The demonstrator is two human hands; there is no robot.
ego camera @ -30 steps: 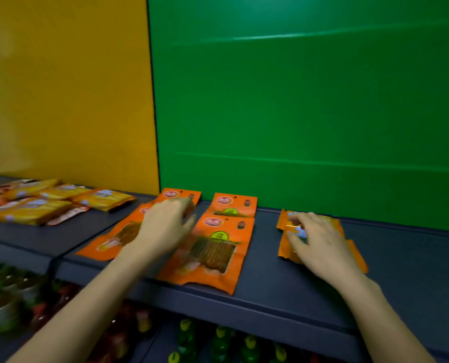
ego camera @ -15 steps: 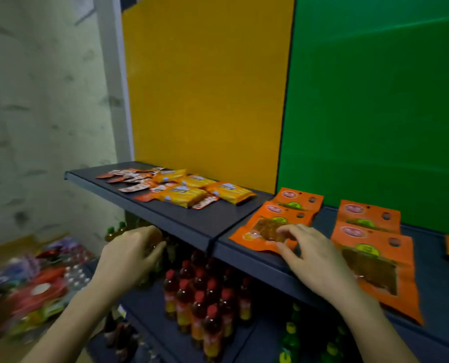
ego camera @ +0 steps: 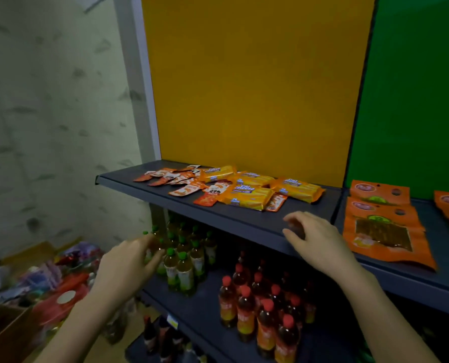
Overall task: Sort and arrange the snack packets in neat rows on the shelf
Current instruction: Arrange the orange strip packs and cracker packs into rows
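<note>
The jumbled yellow foil snack packets (ego camera: 252,196) lie up-left of the nearer, empty, loosely spread right hand (ego camera: 317,238); the left hand (ego camera: 129,265) hangs lower, also empty.

Single head-worn wide-angle view only; no second view for overlap. Positioned at standing height before a shelving unit, facing forward, downward and slightly leftward. Close range: upper shelf (ego camera: 233,218) within arm's reach, its top seen from above, its front edge running diagonally from upper left to lower right. Yellow back panel (ego camera: 257,82) filling upper centre, green back panel (ego camera: 414,95) cut by right edge. Lower shelf of bottles (ego camera: 257,305) visible beneath. Wall and floor clutter (ego camera: 42,284) taken in at left, blurred. Both forearms entering from bottom edge, left hand (ego camera: 129,265) and right hand (ego camera: 320,244) in lower centre. Straight lines bowed toward frame borders.
</note>
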